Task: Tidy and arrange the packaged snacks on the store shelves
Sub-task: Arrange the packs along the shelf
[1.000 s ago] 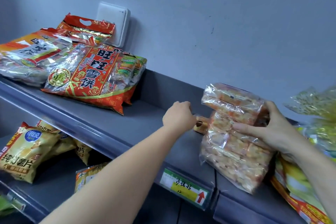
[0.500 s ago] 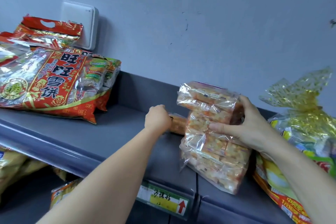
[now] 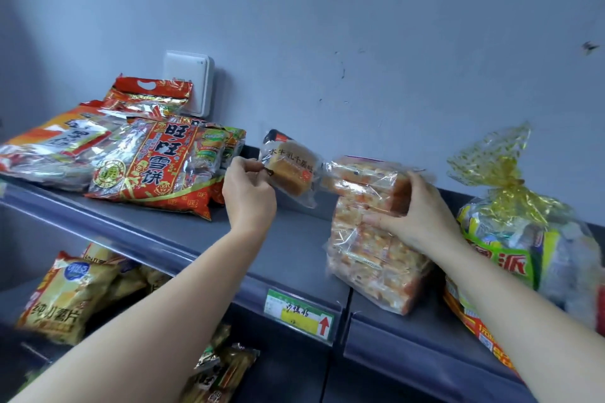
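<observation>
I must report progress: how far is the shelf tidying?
Done: red cracker bags lie piled left on the shelf. In hand: left hand pinches a small cake packet; right hand steadies the clear biscuit bag. Left: placing both, and the jumbled lower-shelf bags.

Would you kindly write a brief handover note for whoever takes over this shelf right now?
Left hand: pinches the small cake packet by its wrapper, above the top shelf.
Right hand: holds the clear snack bag standing on that shelf.
Done: nothing placed yet; red rice-cracker bags lie piled at the left.
To do: probably set the cake down and settle the clear bag beside the gold-tied bag.
</observation>
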{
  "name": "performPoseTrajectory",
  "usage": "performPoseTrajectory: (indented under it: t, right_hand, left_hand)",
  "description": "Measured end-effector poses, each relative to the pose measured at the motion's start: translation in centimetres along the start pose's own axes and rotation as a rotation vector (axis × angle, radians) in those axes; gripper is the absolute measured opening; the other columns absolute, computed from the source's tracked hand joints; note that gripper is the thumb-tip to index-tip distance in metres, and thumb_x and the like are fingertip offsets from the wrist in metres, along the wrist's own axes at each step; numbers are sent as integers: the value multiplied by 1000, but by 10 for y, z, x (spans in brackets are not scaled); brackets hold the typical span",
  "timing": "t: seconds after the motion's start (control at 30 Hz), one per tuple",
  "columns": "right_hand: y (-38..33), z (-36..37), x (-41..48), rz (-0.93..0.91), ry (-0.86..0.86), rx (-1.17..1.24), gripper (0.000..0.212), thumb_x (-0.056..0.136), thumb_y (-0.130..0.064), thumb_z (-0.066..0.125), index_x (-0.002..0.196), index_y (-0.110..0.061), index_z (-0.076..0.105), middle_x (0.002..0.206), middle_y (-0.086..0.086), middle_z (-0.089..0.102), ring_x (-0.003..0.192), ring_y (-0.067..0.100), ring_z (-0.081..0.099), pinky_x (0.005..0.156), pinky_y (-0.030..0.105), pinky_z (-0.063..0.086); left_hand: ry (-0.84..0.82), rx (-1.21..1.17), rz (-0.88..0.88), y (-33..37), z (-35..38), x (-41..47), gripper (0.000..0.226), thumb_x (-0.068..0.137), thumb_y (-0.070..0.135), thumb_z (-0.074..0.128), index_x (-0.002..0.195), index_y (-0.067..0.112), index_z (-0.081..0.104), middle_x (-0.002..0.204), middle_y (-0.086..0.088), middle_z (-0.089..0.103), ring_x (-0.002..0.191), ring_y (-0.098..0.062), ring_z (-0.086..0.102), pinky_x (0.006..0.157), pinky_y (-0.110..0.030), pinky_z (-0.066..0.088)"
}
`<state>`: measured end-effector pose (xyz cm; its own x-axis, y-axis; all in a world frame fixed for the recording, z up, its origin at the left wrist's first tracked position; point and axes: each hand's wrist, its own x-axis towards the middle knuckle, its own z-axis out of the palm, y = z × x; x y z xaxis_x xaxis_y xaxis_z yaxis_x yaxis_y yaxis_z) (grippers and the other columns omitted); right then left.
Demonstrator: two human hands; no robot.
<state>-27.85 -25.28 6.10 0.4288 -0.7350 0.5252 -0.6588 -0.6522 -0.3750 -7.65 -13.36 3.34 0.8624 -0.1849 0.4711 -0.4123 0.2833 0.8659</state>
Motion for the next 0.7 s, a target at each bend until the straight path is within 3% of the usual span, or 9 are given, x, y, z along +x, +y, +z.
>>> performPoseTrajectory:
  t: [0.1,0.2,0.3,0.4,0.53,0.63,0.7]
  right_hand:
    - [-7,-4,-15,-79,60,-89,108,71,-61,70,151,-17,12,155,9,22,143,27,21,115,46,24]
    - [-15,-12,-39,-223,167,50,82,84,-53,61,148,-14,27,156,5,23,145,21,16,118,40,18]
    - [-28,-25,-69,-214,86,339,63,91,-50,52,141,-14,42,146,1,42,134,18,38,110,34,31]
    - [-34,-35,-93,19,-179,882,50,91,-48,54,132,-20,52,126,0,59,101,11,62,84,33,51]
    - [-16,-44,-117,221,-141,1285,26,89,-23,65,112,-19,55,111,11,66,93,27,68,73,43,57]
    - [1,-55,-139,215,-156,1309,9,91,-15,62,96,-19,57,104,12,68,90,28,70,57,32,55]
    - [12,-63,-154,214,-171,1224,5,90,-18,64,90,-20,59,99,7,70,88,23,69,61,34,57]
  left_hand:
    - [48,9,106,24,-17,-20,13,92,2,53,89,15,53,104,-3,60,94,-20,58,87,-33,48]
    - [79,6,166,45,-33,-49,26,92,3,52,80,26,49,97,-7,62,89,-21,57,80,-33,47]
    - [67,-45,165,65,-40,-88,30,93,4,52,78,30,48,89,-3,62,80,-15,57,71,-24,43]
    - [53,-108,111,81,-41,-130,25,94,5,53,81,26,52,83,6,57,72,-4,53,63,-15,42]
    - [-22,-162,15,80,-54,-171,20,93,3,55,82,19,55,84,-4,62,82,-14,62,80,-27,53]
    - [-113,-131,-33,72,-65,-194,19,92,3,58,80,18,56,90,-11,69,90,-22,68,88,-40,55]
    - [-195,-120,-55,70,-69,-211,22,91,-1,58,78,16,55,93,-10,70,90,-22,69,90,-44,54]
